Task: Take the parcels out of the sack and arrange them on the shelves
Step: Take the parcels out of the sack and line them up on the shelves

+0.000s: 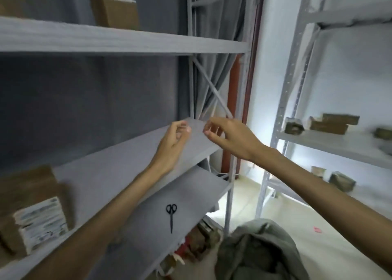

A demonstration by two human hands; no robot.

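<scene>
Overhead, a grey metal shelving unit (118, 40) fills the left and middle of the view, its back closed by a dark grey panel. At the far left edge of the middle shelf (110, 165) sits a brown cardboard parcel (31, 212) with a white printed label on its front; the print is too blurred to read. Another brown parcel (114, 4) with a white label stands upright on the top shelf, left of centre.

On the shelf below (191, 195), a pair of black scissors (171, 216) lies flat near the front edge, handles toward the back. Under that, near the floor, more brown packages show blurred.

Both bare hands reach toward the right end of the middle shelf. The left hand (174, 140) hangs over the shelf board with fingers loosely curled, grasping nothing. The right hand (227, 135) hovers just beside it near the shelf's right corner, fingers also loosely bent and empty; the two hands are close but apart.

Behind the shelf's right end hang grey curtains (218, 72) and a red-brown pipe (229, 101). At the bottom, right of centre, the grey-green sack (261, 250) sits crumpled on the pale floor (318, 248), its mouth open.

Against the white wall at the right stands a second light metal rack (331, 144) carrying several small brownish parcels (331, 125) on two levels.
</scene>
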